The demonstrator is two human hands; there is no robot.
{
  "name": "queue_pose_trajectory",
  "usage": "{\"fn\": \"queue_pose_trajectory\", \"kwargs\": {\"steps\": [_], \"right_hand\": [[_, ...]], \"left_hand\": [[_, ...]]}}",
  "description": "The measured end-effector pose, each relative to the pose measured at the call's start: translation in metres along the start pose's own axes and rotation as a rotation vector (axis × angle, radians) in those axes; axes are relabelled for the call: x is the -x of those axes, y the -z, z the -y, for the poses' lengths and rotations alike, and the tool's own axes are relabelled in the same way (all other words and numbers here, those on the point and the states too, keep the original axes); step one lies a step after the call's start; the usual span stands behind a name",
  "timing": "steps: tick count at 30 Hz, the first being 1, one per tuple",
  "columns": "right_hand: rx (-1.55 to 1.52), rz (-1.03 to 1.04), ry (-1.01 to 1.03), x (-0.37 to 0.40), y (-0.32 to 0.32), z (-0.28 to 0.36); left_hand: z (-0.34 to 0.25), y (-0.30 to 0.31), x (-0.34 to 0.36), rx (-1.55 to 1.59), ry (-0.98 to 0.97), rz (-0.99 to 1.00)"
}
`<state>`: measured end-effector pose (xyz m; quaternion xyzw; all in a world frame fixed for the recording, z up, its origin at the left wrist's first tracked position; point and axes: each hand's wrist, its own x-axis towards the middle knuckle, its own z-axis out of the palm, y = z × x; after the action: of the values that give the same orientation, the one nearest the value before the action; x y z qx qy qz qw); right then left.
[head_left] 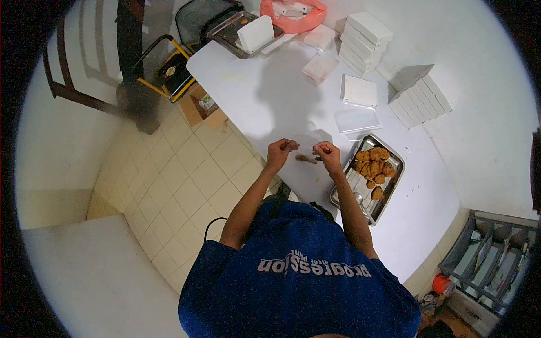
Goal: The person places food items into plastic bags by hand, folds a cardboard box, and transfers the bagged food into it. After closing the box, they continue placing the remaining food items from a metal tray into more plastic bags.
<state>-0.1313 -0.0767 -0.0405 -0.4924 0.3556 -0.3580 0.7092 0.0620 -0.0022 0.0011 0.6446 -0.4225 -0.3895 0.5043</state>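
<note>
Above the white table [248, 90], my left hand [280, 153] and my right hand [328, 155] face each other with fingers pinched. Between them is a thin clear plastic bag [309, 141], its top edge gripped at both sides. A small brown clump [306, 159] shows low in or behind the bag; which of these I cannot tell. Just right of my right hand lies a metal tray [398, 179] holding several browned fried pieces [376, 163] and a metal utensil [358, 198].
Stacked white boxes [365, 42] and a leaning row of boxes [421, 100] line the wall. Near them lie a flat box [359, 91] and clear plastic sheets [358, 120]. A second tray [225, 38] and a red bag [296, 22] are at the far edge. A yellow-framed stool [147, 84] stands left.
</note>
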Motion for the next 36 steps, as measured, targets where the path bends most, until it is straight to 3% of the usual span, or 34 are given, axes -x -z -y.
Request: {"fn": "queue_pose_trajectory", "kwargs": {"steps": [4,6,10,18,34,36], "right_hand": [[0.011,-0.003,0.017,-0.002,-0.001,-0.004],[0.013,0.015,0.008,-0.004,-0.002,-0.004],[0.007,0.01,-0.004,-0.005,-0.005,0.0],[-0.082,-0.002,-0.003,-0.002,-0.008,0.014],[0.012,-0.027,-0.09,-0.013,-0.021,-0.009],[0.005,-0.009,-0.046,-0.011,-0.026,-0.005]], "left_hand": [[0.002,0.002,-0.001,-0.033,-0.06,0.014],[0.008,0.002,-0.003,0.143,-0.054,0.039],[0.013,0.005,-0.005,0.163,-0.027,0.021],[0.031,0.019,-0.009,0.264,-0.034,-0.147],[0.009,0.022,0.008,0.223,-0.024,-0.19],[0.006,0.022,0.016,0.045,-0.059,-0.167]]}}
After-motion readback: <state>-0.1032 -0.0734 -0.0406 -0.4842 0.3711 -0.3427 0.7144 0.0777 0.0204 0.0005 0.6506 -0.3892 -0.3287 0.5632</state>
